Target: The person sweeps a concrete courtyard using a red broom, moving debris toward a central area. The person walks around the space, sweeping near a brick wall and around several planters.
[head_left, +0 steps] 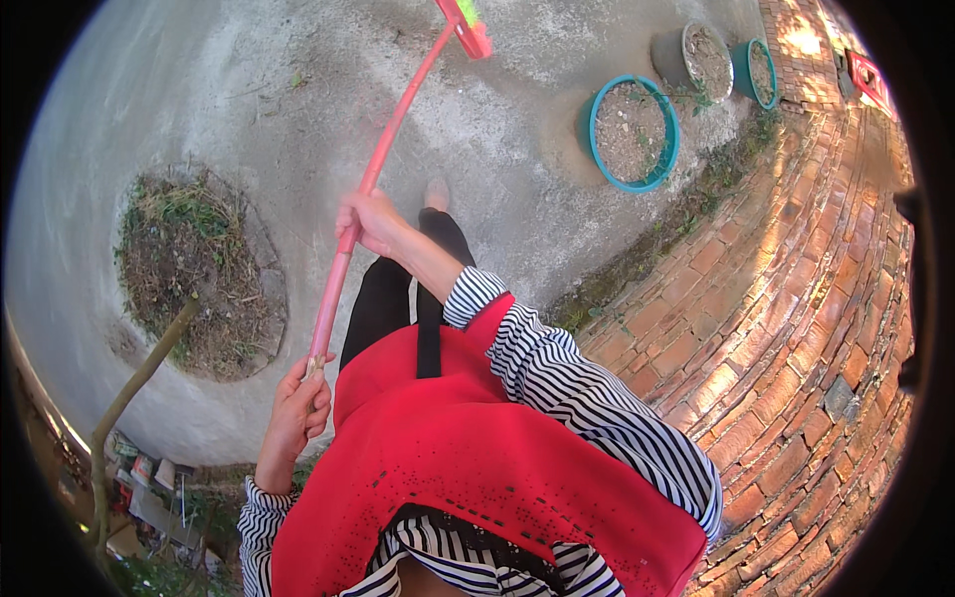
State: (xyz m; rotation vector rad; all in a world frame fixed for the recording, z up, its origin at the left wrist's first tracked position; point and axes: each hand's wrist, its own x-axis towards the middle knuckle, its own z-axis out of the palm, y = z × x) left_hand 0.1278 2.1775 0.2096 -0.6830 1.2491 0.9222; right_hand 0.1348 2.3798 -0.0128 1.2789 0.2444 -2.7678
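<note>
A long-handled broom (389, 136) with a pink-red handle runs from low left up to the top of the view, its red head and bright green bristles partly cut off by the upper edge. My right hand (370, 221) is closed around the middle of the handle, in front of my dark trousers. Lower down, my left hand (298, 406) grips the butt end of the same handle. Both arms wear black-and-white striped sleeves, and a red apron (428, 418) covers my front.
Grey concrete ground (328, 60) surrounds a round bed of dry weeds (189, 264) with a slim trunk (139, 383). Teal-rimmed pots (637, 185) and a grey pot (691, 60) stand at the upper right. A brick wall (776, 338) runs along the right; assorted clutter (154, 502) lies lower left.
</note>
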